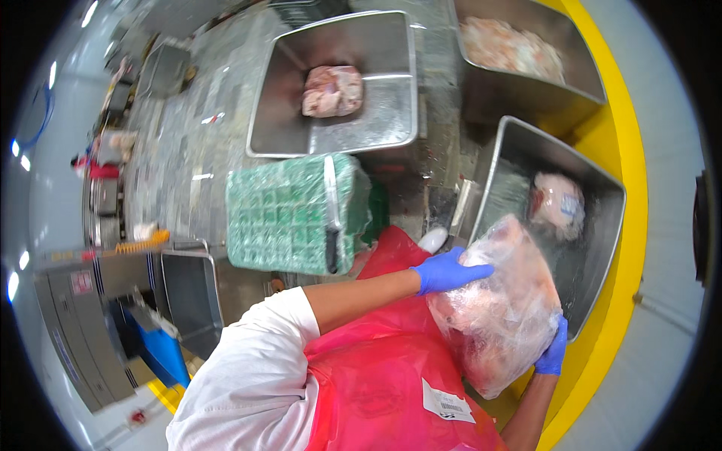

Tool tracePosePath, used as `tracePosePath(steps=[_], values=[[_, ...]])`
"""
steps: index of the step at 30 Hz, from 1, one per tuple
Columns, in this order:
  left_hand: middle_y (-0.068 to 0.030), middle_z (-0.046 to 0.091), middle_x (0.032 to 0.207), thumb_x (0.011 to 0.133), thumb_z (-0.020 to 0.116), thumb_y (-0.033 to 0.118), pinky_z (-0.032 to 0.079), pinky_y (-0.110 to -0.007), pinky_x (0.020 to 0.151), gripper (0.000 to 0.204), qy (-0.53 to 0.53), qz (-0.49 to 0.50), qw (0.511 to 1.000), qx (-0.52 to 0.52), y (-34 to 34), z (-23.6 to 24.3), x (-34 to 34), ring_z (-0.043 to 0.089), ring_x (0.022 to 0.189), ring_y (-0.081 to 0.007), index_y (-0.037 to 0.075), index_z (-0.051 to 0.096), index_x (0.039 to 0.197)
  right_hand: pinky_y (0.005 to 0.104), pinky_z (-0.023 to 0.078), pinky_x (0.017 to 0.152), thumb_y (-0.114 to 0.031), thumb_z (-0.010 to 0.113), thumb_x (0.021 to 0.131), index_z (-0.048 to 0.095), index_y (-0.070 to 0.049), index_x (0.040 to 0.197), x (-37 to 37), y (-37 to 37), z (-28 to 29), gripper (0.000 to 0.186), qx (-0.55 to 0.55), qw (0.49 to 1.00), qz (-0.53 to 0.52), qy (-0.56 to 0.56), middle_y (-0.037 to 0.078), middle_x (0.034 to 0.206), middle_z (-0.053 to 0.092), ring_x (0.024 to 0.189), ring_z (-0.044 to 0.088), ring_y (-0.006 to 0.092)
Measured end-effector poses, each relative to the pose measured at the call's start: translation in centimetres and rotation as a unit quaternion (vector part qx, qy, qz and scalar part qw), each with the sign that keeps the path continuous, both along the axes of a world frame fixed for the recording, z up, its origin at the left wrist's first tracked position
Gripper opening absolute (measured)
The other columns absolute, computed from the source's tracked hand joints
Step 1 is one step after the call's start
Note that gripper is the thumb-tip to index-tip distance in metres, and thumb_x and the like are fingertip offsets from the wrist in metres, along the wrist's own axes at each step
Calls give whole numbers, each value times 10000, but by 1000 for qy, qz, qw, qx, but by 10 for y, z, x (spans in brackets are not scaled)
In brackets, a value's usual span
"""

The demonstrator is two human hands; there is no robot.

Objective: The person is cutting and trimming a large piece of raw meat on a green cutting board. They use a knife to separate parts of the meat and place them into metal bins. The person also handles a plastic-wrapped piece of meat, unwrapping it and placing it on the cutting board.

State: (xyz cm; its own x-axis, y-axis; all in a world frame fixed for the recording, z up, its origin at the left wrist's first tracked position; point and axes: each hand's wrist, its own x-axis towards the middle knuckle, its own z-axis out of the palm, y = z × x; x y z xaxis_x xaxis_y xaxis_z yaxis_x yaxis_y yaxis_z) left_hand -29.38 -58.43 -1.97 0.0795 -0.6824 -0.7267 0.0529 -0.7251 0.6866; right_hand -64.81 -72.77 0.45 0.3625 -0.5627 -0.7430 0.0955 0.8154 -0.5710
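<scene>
Left grip (450,272) and right grip (553,350) hold wrapped meat (496,316) between them.

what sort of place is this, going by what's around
Likely a meat-processing room: bagged meat is being held, a raw chunk lies in a big metal tub, and a knife lies on a plastic-wrapped green crate.
</scene>
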Motion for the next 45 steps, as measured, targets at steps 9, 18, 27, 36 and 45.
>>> tracePosePath(steps=[9, 18, 27, 36, 45], values=[[-142, 683, 1287, 959, 688, 543, 507, -363, 1012, 741, 100, 231, 964, -84, 214, 93, 84, 654, 1145, -209, -10, 562, 1435, 368, 523, 962, -271, 594, 1008, 624, -73, 1214, 156, 76, 37, 287, -125, 974, 188, 13, 63, 1146, 655, 1062, 616, 197], [-141, 693, 1250, 986, 686, 453, 549, -358, 944, 665, 121, 473, 863, -133, 428, 80, 212, 672, 1101, -207, -61, 570, 1393, 355, 521, 928, -228, 713, 973, 561, -43, 1261, 431, 227, 80, 374, -272, 883, 377, 66, 73, 1144, 612, 1031, 580, 167], [-176, 636, 1335, 974, 690, 467, 523, -375, 994, 748, -61, 563, 813, -136, 567, 30, 354, 643, 1159, -230, -54, 477, 1466, 380, 516, 932, -347, 775, 923, 511, -70, 1335, 668, 362, 5, 562, -253, 851, 457, 51, 107, 1198, 615, 1067, 580, 197], [-291, 493, 1491, 891, 733, 561, 382, -515, 1140, 939, -395, 474, 786, -36, 577, 37, 352, 489, 1365, -441, -6, 381, 1551, 486, 444, 1059, -409, 694, 930, 581, -69, 1399, 687, 398, 12, 591, -733, 485, 470, 75, 251, 1311, 620, 1201, 607, 426], [-193, 365, 1633, 913, 674, 550, 173, -666, 1209, 683, -642, 125, 745, -131, 555, 80, 308, 288, 1516, -454, 232, 550, 1504, 523, 476, 833, -341, 652, 943, 651, -134, 1088, 659, 447, 72, 252, -742, 356, 567, 37, 193, 870, 726, 829, 694, 401]])
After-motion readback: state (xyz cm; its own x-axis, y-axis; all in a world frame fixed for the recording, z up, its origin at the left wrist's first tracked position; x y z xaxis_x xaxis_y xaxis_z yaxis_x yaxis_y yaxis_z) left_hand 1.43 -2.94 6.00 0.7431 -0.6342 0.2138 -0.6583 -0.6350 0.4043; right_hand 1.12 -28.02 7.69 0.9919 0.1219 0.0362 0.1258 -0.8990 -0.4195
